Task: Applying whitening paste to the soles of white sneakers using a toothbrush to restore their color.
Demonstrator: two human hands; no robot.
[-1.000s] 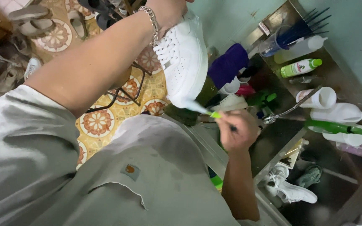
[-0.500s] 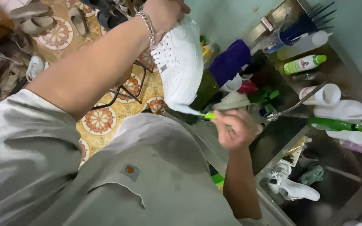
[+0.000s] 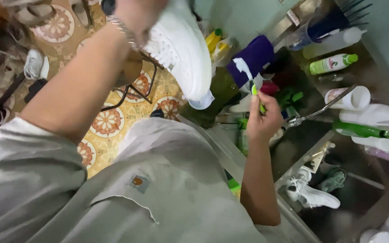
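Note:
My left hand is raised at the top of the head view and grips a white lace-up sneaker by its heel end, toe pointing down toward the sink. My right hand is closed around a small green-handled brush, held upright just to the right of the sneaker's toe and apart from it. A bracelet sits on my left wrist. The brush head is partly hidden by my fingers.
A steel sink on the right holds another white sneaker and a dark shoe. A faucet, a green-capped bottle, white jugs and a purple cloth crowd the counter. Shoes lie on the patterned floor tiles.
The brush was against the sneaker's toe; now my right hand has drawn it away and turned it upright. My left hand has lifted the sneaker higher.

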